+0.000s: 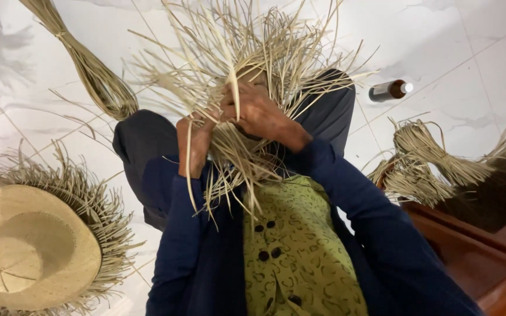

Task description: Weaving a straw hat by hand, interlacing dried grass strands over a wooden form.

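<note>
Partly straw-hidden fingers (235, 96), both hands

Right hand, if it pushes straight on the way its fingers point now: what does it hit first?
The right hand points up-left into the straw weave it already grips, so loose straw strands come first. Beyond them probably the white tiled floor, though depth is unclear. The left hand sits beside it, out of that line.

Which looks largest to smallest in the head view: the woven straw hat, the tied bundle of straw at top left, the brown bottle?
1. Woven straw hat, though it lies nearer the camera.
2. Tied bundle of straw.
3. Brown bottle, clearly smallest.
</note>
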